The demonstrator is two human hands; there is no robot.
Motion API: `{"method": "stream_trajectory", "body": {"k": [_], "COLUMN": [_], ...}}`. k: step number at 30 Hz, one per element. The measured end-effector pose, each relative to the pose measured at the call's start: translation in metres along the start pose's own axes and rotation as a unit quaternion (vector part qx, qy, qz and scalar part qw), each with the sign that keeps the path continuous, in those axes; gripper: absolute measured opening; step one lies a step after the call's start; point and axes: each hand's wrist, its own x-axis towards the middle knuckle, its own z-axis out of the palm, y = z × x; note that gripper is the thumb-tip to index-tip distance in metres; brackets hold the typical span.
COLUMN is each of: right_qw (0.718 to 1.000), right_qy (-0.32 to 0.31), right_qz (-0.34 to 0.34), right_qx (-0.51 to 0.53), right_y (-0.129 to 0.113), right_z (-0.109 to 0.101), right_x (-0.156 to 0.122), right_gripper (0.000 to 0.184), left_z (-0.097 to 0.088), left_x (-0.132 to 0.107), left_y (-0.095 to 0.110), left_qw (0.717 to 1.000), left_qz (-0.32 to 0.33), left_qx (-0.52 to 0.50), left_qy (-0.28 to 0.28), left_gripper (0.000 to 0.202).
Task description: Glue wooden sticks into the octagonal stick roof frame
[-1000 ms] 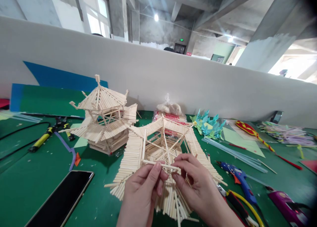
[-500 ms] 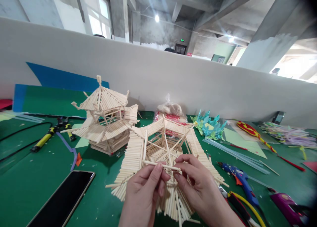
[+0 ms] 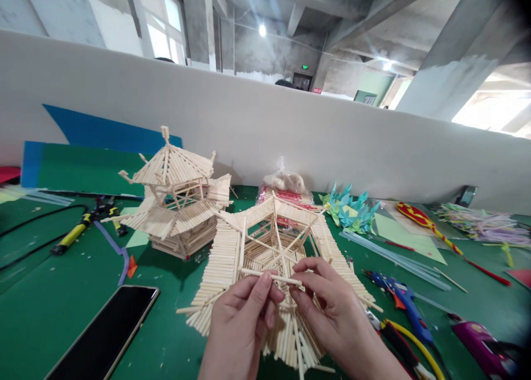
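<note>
I see from one camera on the head, looking forward and down, close over the hands [image 3: 286, 313] and the green counter [image 3: 50, 308].

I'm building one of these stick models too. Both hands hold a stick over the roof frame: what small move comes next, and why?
Probably lower the stick onto the roof frame. The left hand and right hand pinch it level just above the open near edge, where no crosspiece sits.

No lettering, label or number here can be read.
</note>
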Motion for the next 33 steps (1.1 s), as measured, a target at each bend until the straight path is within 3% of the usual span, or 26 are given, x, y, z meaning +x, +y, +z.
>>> {"method": "stream_trajectory", "body": {"k": [24, 33], "right_qw": [1.000, 1.000], "right_qy": [0.010, 0.008], "right_qz": [-0.006, -0.003], "right_qx": [0.007, -0.006], "right_y": [-0.0033, -0.0056], "right_z": [-0.0012, -0.0019], "right_x": [0.0013, -0.0004], "right_gripper": [0.020, 0.019], "left_z": [0.0045, 0.0043], "left_x": [-0.0002, -0.0013], "left_y": [0.0036, 0.0034], "left_qw": [0.999, 0.999], "left_qz": [-0.032, -0.025], "left_qx": [-0.004, 0.009], "left_qy": [0.038, 0.024], "left_gripper": [0.026, 0.023]}}
